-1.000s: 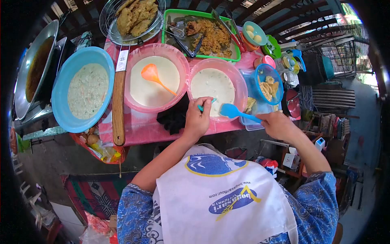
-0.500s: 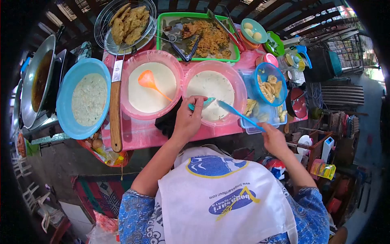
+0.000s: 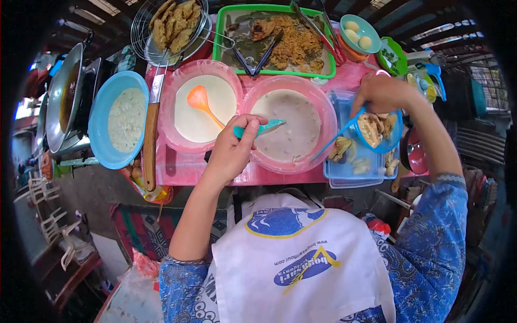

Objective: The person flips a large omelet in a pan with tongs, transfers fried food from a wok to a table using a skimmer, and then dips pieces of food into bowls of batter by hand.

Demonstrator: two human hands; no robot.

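Note:
My left hand (image 3: 234,148) is closed around a teal spoon (image 3: 269,127), whose tip is over the greyish-white liquid in the right pink bowl (image 3: 328,116). Blurred by motion, my right hand (image 3: 385,92) is bent over the blue bowl of yellowish food pieces (image 3: 377,129), fingers closed at its left rim. A blue spoon (image 3: 335,139) runs from those fingers down to the pink bowl's right edge. Its lower end is hard to make out. The left pink bowl (image 3: 173,126) holds white batter and an orange ladle (image 3: 198,98).
A light-blue bowl of speckled batter (image 3: 126,121) and a wooden handle (image 3: 150,145) are left. Behind are a wire strainer with fried pieces (image 3: 175,27), a green tray (image 3: 221,32) with tongs, and a bowl of eggs (image 3: 356,35). A pan (image 3: 64,97) stands far left.
My right hand has moved up and away from me, over the blue bowl, and swung the blue spoon round. My left hand still has the teal spoon. The camera view has shifted slightly.

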